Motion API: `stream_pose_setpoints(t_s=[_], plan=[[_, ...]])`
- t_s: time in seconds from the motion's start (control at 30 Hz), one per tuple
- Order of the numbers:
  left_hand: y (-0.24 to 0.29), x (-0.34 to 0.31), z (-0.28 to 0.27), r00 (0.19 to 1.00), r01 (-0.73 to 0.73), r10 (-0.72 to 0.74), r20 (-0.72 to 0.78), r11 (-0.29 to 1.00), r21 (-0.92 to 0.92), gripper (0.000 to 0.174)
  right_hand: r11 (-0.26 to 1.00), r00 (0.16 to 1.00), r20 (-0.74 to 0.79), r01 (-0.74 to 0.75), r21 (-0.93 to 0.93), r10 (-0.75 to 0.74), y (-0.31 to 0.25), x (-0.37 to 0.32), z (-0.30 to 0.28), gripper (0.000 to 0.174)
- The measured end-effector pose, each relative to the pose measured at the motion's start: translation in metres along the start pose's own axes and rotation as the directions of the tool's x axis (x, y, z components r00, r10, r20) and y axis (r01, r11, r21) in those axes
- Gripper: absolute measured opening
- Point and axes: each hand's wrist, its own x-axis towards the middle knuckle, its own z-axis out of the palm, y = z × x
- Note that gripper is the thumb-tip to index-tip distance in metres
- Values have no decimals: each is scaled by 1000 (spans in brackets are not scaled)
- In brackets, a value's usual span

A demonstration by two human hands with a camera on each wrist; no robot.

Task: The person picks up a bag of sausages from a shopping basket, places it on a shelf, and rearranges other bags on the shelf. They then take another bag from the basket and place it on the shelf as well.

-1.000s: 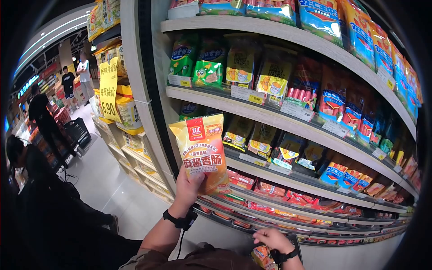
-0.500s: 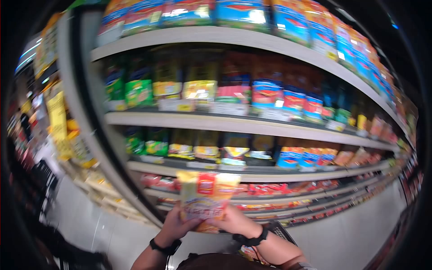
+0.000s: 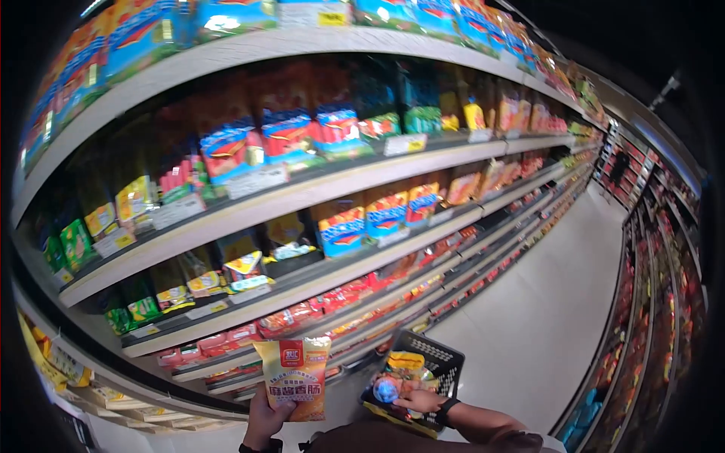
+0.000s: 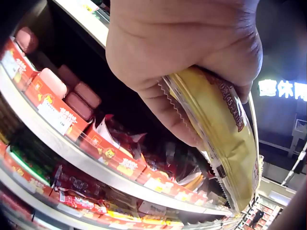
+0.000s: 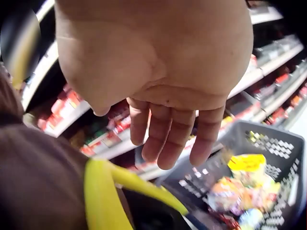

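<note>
My left hand (image 3: 264, 423) grips the lower left part of a yellow-orange packet of sausages (image 3: 297, 389), thumb across its front. The packet stands upright with its red logo facing me; in the left wrist view its sealed, crimped edge (image 4: 180, 103) shows below the palm. To the right, my right hand (image 3: 420, 401) is over a dark grey shopping basket (image 3: 445, 355). Its fingers (image 5: 165, 136) hang loose and nearly straight in the right wrist view, holding nothing. Several colourful packets (image 5: 247, 187) lie in the basket, and a yellow handle (image 5: 103, 196) shows beside it.
Shelves (image 3: 317, 185) of packaged sausages with price labels run along the left and away from me. Facing shelves (image 3: 649, 302) line the right side. A pale tiled aisle floor (image 3: 521, 302) lies between them, with a distant person (image 3: 619, 167) at its end.
The view has turned right along the aisle. The packet came down from the shelf, was held by both hands, and is now in the left alone; the right hand has moved over the basket.
</note>
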Motion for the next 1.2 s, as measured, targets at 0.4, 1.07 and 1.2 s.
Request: stream_pose_setpoints(t_s=[0.4, 1.07, 1.2], plan=[[0, 19, 86, 995, 78, -98, 34, 925, 371, 34, 853, 924, 167, -383, 355, 345, 65, -77, 73, 69], [-44, 91, 57, 904, 120, -82, 419, 991, -66, 69, 734, 794, -134, -463, 497, 592, 17, -82, 136, 70], [-51, 91, 55, 891, 121, -52, 450, 984, -127, 78, 709, 737, -227, -444, 548, 637, 1, -80, 141, 74]])
